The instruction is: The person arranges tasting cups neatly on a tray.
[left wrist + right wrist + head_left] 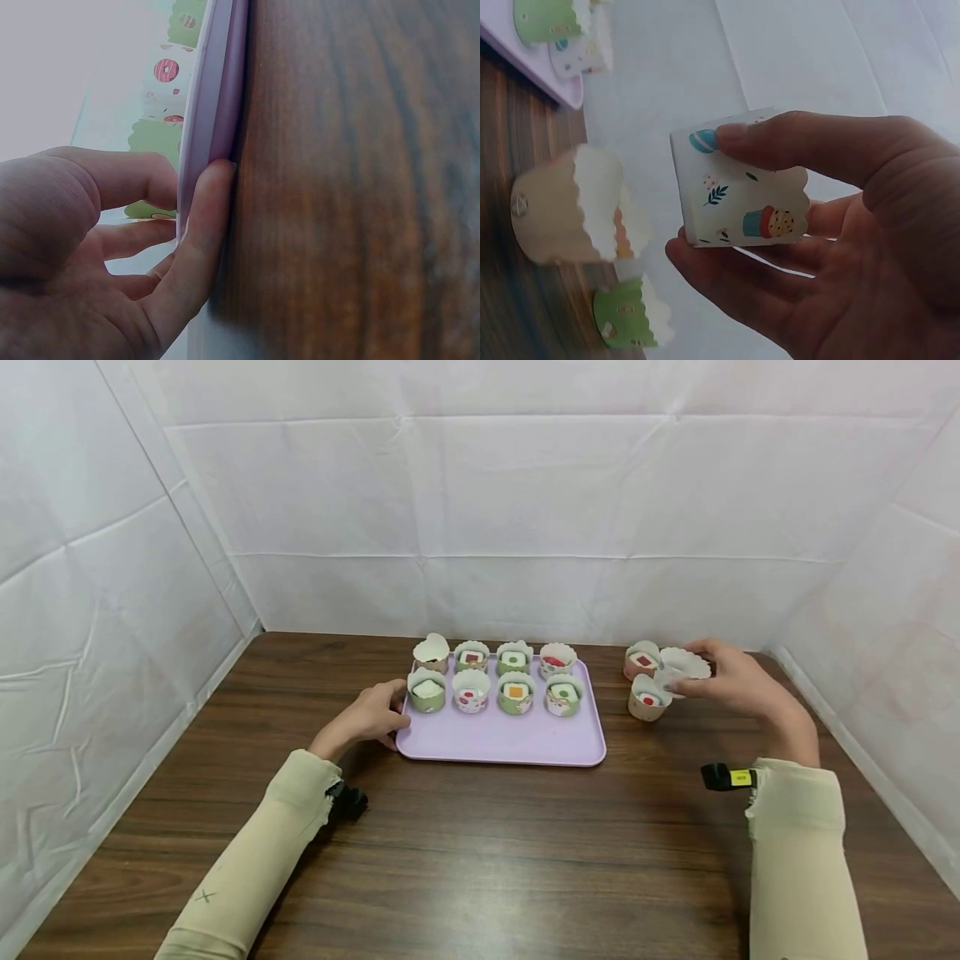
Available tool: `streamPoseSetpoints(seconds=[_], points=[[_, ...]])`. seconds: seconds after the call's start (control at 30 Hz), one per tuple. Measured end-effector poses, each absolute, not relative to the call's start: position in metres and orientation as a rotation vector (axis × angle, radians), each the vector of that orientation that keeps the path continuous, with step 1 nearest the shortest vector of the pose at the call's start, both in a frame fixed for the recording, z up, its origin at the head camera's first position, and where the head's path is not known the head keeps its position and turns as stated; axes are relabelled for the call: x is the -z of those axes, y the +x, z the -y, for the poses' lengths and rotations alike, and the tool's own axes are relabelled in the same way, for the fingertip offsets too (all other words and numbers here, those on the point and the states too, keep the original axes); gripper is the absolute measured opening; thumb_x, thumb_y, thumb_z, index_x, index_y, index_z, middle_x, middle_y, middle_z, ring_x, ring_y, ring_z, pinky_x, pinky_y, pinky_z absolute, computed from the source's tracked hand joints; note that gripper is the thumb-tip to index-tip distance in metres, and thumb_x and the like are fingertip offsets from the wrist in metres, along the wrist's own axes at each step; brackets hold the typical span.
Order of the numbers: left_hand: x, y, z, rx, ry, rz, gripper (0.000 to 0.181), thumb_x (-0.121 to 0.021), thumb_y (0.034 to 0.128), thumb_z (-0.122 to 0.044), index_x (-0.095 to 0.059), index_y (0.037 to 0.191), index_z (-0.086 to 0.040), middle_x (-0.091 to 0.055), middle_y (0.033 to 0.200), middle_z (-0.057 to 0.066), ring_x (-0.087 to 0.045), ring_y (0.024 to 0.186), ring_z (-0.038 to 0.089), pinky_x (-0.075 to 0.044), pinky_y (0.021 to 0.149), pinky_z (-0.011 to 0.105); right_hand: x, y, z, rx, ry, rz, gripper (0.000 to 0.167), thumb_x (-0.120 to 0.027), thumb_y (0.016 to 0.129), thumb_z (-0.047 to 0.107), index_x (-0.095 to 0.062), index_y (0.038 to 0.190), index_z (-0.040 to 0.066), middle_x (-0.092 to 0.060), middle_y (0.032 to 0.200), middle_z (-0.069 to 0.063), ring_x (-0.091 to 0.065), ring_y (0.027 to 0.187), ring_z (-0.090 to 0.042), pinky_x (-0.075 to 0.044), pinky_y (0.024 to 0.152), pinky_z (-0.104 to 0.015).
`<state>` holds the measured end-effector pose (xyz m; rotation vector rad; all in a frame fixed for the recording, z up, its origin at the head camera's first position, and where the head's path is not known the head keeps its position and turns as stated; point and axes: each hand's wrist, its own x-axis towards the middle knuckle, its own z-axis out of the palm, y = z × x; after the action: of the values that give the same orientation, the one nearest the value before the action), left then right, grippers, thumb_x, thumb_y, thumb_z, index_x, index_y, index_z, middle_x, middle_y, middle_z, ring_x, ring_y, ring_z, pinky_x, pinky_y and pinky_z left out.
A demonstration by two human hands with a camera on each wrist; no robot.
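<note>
My left hand [372, 710] grips the left rim of a lilac tray [501, 746]; its digits press on the edge in the left wrist view. On the tray stand several paper baking cups in two rows, such as a green cup [516, 693] holding a white piece with an orange square. My right hand [738, 681] holds a white baking cup [742, 187] printed with cupcakes, between thumb and fingers, tilted above the table. Just left of it stand a beige cup [648, 702] and another cup [642, 662], each with a white-and-red piece inside.
The dark wood-grain table [465, 860] runs back to a white cloth wall [525, 527]. More white cloth closes off the left and right sides. A black strap [717, 777] with a yellow label juts from the right wrist.
</note>
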<state>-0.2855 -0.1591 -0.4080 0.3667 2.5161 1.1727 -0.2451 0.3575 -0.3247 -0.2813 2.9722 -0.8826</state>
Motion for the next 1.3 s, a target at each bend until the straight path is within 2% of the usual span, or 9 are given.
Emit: streamPoseSetpoints(seconds=[0.27, 0.63, 0.77, 0.93, 1.0, 1.1, 1.2, 1.3], points=[[0.407, -0.286, 0.16, -1.189, 0.359, -2.511, 0.062, -0.057, 0.0901, 0.004, -0.039, 0.15, 0.004, -0.054, 0.106, 0.021, -0.067, 0.08, 0.028, -0.068, 0.06, 0.037, 0.321, -0.247, -0.327, 0.907, -0.388, -2.978, 0.061, -0.075, 0.094, 0.027, -0.049, 0.141, -0.003, -0.062, 0.128, -0.021, -0.057, 0.109, -0.025, -0.048, 0.08, -0.017], [0.407, -0.285, 0.161, -1.175, 0.358, -2.524, 0.062, -0.057, 0.0897, 0.004, -0.039, 0.149, 0.005, -0.053, 0.107, 0.021, -0.067, 0.081, 0.028, -0.068, 0.06, 0.036, 0.323, -0.25, -0.296, 0.945, -0.512, -2.945, 0.055, -0.077, 0.093, 0.025, -0.054, 0.137, 0.001, -0.067, 0.122, -0.015, -0.06, 0.099, -0.014, -0.049, 0.081, -0.015], [0.407, -0.284, 0.161, -1.176, 0.348, -2.519, 0.064, -0.058, 0.0898, 0.004, -0.038, 0.151, 0.004, -0.053, 0.108, 0.021, -0.067, 0.082, 0.028, -0.068, 0.06, 0.036, 0.322, -0.25, -0.285, 0.971, -0.539, -2.904, 0.059, -0.077, 0.094, 0.025, -0.051, 0.14, 0.001, -0.066, 0.122, -0.016, -0.062, 0.091, -0.016, -0.053, 0.075, -0.021], [0.408, -0.284, 0.161, -1.189, 0.341, -2.509, 0.065, -0.058, 0.09, 0.004, -0.037, 0.152, 0.004, -0.053, 0.108, 0.021, -0.067, 0.082, 0.028, -0.068, 0.061, 0.037, 0.322, -0.249, -0.272, 0.91, -0.547, -2.917, 0.061, -0.077, 0.094, 0.027, -0.049, 0.142, 0.002, -0.065, 0.128, -0.017, -0.064, 0.104, -0.027, -0.055, 0.088, -0.037], [0.408, -0.284, 0.16, -1.193, 0.337, -2.506, 0.065, -0.058, 0.0903, 0.004, -0.037, 0.152, 0.004, -0.053, 0.108, 0.021, -0.067, 0.082, 0.028, -0.068, 0.061, 0.037, 0.324, -0.249, -0.266, 0.869, -0.553, -2.923, 0.062, -0.076, 0.094, 0.028, -0.049, 0.143, 0.004, -0.065, 0.127, -0.016, -0.061, 0.108, -0.027, -0.052, 0.092, -0.039], [0.407, -0.284, 0.159, -1.187, 0.342, -2.51, 0.061, -0.058, 0.0911, 0.003, -0.04, 0.149, 0.003, -0.052, 0.107, 0.021, -0.067, 0.081, 0.029, -0.068, 0.061, 0.037, 0.327, -0.25, -0.255, 0.838, -0.576, -2.918, 0.061, -0.076, 0.094, 0.03, -0.049, 0.143, 0.005, -0.067, 0.116, -0.013, -0.06, 0.095, -0.024, -0.052, 0.083, -0.035], [0.406, -0.284, 0.159, -1.18, 0.353, -2.516, 0.055, -0.059, 0.092, 0.003, -0.043, 0.145, 0.003, -0.051, 0.106, 0.02, -0.066, 0.081, 0.03, -0.068, 0.061, 0.037, 0.331, -0.252, -0.241, 0.821, -0.615, -2.917, 0.06, -0.077, 0.093, 0.029, -0.05, 0.142, 0.006, -0.067, 0.112, -0.011, -0.06, 0.09, -0.023, -0.052, 0.079, -0.033], [0.406, -0.284, 0.159, -1.185, 0.353, -2.52, 0.053, -0.059, 0.0919, 0.003, -0.044, 0.143, 0.003, -0.051, 0.105, 0.02, -0.067, 0.08, 0.029, -0.068, 0.06, 0.037, 0.335, -0.255, -0.225, 0.818, -0.671, -2.913, 0.059, -0.077, 0.092, 0.029, -0.052, 0.142, 0.009, -0.068, 0.112, -0.009, -0.063, 0.093, -0.021, -0.054, 0.08, -0.033]])
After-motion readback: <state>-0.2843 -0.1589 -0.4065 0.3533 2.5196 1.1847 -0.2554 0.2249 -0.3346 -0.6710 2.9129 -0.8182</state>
